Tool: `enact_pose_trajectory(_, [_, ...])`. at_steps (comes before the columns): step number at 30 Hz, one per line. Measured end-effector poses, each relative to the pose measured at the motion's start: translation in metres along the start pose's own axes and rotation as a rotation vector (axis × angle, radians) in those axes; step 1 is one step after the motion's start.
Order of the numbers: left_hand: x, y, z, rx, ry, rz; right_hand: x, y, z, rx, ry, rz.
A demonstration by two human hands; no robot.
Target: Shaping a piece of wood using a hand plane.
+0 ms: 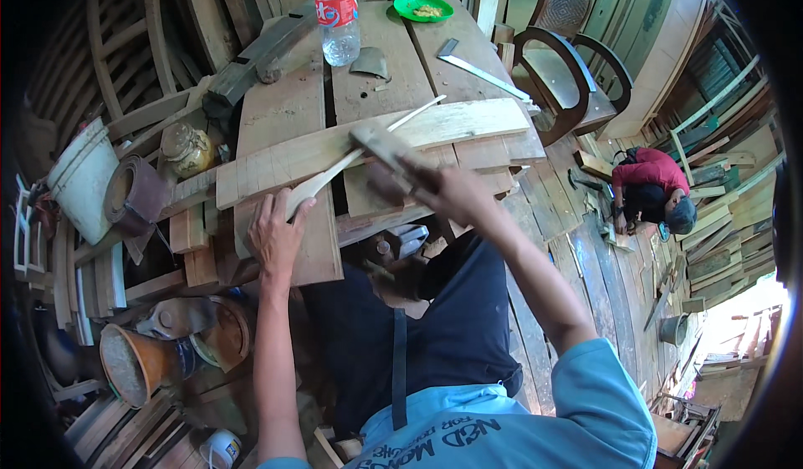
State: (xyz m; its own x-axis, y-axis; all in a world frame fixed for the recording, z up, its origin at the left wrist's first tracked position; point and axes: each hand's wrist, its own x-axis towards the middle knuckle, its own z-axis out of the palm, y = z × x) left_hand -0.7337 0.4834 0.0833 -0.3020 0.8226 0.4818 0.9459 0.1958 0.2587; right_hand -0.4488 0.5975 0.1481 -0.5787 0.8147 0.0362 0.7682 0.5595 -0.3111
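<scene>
My left hand (276, 226) grips the wide end of a pale, slender wooden piece (311, 186), whose thin shaft slants up to the right across a long light board (489, 119) on the plank bench (280, 113). My right hand (452, 189) is closed on a flat wooden tool (376, 147), blurred, that lies over the slender piece; its underside is hidden. A metal square (477, 67), a small curved scrap (370, 63), a plastic bottle (339, 38) and a green plate with crumbly bits (414, 0) lie farther back on the bench.
A roll of reddish abrasive (134, 201), a jar (182, 151), white container (79, 184) and buckets (125, 360) crowd the left among timber. At right stand a chair (560, 0) and a crouching person in red (648, 184) on the plank floor (602, 302).
</scene>
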Motion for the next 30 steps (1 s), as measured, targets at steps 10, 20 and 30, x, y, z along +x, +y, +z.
enact_pose_trajectory(10, [-0.001,-0.001,0.004,0.046,0.139,0.127,0.007,0.000,0.003,0.055,-0.043,-0.013])
enact_pose_trajectory(20, [-0.002,-0.001,0.010,0.019,0.165,0.146,0.009,0.015,-0.005,0.133,-0.097,0.101])
enact_pose_trajectory(30, [0.000,0.000,0.003,0.025,0.091,0.101,0.004,0.026,-0.018,0.116,-0.188,0.103])
